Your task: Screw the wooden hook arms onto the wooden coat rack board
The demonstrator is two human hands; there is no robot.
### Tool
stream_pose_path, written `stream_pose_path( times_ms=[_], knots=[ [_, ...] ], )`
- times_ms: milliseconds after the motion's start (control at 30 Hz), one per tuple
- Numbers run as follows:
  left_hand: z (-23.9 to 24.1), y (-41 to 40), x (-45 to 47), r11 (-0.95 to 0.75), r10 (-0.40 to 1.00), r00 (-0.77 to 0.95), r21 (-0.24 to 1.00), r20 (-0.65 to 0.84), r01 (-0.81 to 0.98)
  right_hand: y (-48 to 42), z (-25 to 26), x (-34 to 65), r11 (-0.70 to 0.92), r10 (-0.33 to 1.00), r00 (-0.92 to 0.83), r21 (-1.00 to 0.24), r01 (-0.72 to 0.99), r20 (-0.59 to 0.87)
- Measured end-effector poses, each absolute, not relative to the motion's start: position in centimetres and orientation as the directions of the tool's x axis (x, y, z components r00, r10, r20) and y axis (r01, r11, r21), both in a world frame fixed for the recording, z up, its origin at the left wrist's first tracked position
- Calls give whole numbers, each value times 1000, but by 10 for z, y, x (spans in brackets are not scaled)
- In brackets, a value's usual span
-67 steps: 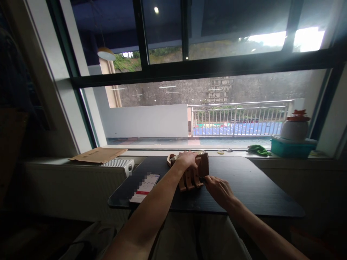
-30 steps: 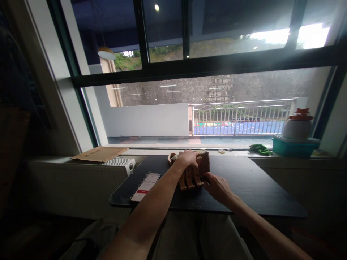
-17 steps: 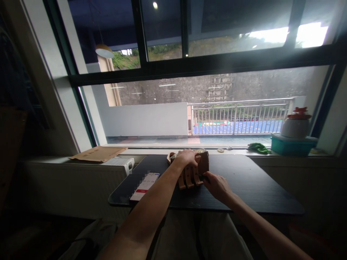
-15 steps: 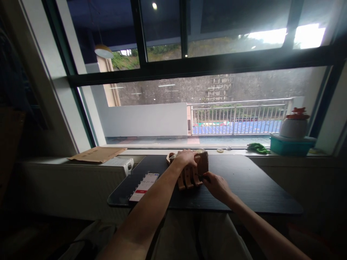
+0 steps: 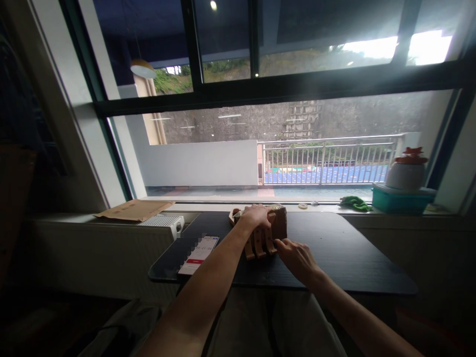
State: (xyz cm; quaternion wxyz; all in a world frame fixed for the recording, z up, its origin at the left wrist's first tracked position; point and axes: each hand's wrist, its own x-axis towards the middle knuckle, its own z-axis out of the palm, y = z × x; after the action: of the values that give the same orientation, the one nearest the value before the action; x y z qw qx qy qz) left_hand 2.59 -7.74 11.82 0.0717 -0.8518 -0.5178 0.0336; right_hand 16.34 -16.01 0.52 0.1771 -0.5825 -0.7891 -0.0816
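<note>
1. Clasping the top of a slatted wooden piece (image 5: 259, 245) with the left hand (image 5: 256, 216), with fingers bent over the upper edge and thumb down the near side.
2. Pinching something thin and dark, like a slim tool (image 5: 274, 241), in the right hand (image 5: 297, 254). Mostly buried in the fingers, so can't tell the exact type, or about any contact at the tip.
3. Find the wooden piece around the middle of a black table (image 5: 345, 263), between both hands. Can count three curved slats on the near side, with little dark holes in them.
4. Note a brown block (image 5: 280, 224) right up against the slats, with something shiny and see-through on top. Can't make out any join under the left hand.
5. Spot a smartphone (image 5: 199, 257) lying face up beside the left forearm, lit up with a red bar on the screen.
6. Look along the windowsill for a brown envelope (image 5: 136, 210) at far left, partly over a white radiator (image 5: 174, 225).
7. Check the other end for a crumpled green cloth (image 5: 355, 202), just beside a teal box (image 5: 397, 201) with a white container (image 5: 406, 176) on top, capped in orange-red.
</note>
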Motion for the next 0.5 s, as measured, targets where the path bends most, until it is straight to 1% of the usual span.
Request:
stream_pose_path(
  times_ms=[167,333,400,500],
  knots=[
    [119,-78,27,-450,889,458,-158,15,879,-161,-2,164,282,895,-205,-147,948,395],
    [117,-74,27,-449,889,457,-163,13,879,-158,-7,165,207,911,-103,-226,952,399],
    [116,-73,27,-451,889,459,-161,13,878,-159,-7,165,198,913,-97,-222,955,396],
    [116,-74,27,-452,887,461,-162,18,877,-161,-3,162,240,904,-157,-167,956,397]
  ],
)
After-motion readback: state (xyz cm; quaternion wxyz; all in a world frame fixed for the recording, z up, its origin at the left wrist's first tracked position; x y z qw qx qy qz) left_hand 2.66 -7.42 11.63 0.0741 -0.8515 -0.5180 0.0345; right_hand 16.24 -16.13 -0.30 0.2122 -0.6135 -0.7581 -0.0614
